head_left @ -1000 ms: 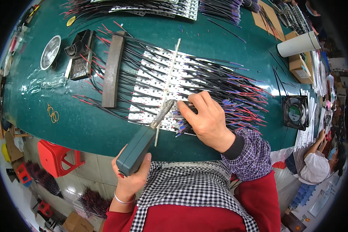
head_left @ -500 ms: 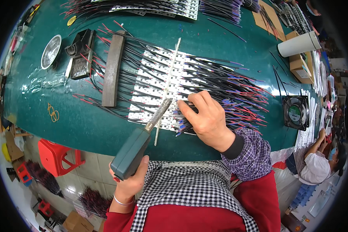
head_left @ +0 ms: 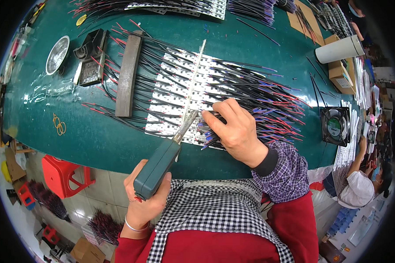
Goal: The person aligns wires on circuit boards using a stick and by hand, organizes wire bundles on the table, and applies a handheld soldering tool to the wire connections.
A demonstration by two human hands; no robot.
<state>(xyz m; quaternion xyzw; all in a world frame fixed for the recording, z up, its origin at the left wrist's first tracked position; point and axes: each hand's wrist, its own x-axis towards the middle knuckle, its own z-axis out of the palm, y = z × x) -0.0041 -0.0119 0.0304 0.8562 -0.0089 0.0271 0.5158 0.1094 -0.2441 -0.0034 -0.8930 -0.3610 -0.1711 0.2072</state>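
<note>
My left hand (head_left: 150,204) is wrapped round the dark green handle of a soldering gun (head_left: 159,167). Its metal tip reaches the white circuit boards (head_left: 186,105), close beside the fingertips of my right hand (head_left: 240,133). That hand's thumb and index finger are pinched over a thin black wire (head_left: 211,139); the wire end between them is mostly hidden. Rows of black wires with red and blue ends (head_left: 263,94) fan out from both sides of the boards. A pale narrow strip (head_left: 196,74) lies lengthwise across them.
A grey metal bar (head_left: 128,74) weighs down the left-hand wires. Beyond it are a black soldering stand (head_left: 91,72) and a metal bowl (head_left: 57,55). Rubber bands (head_left: 59,125) lie at the left. A small fan (head_left: 335,126) stands right, below a white cylinder (head_left: 339,49). Another person (head_left: 357,188) sits far right.
The soldering gun has moved right, bringing its tip close to my right fingertips. My left hand has shifted with it; my right hand has barely moved.
</note>
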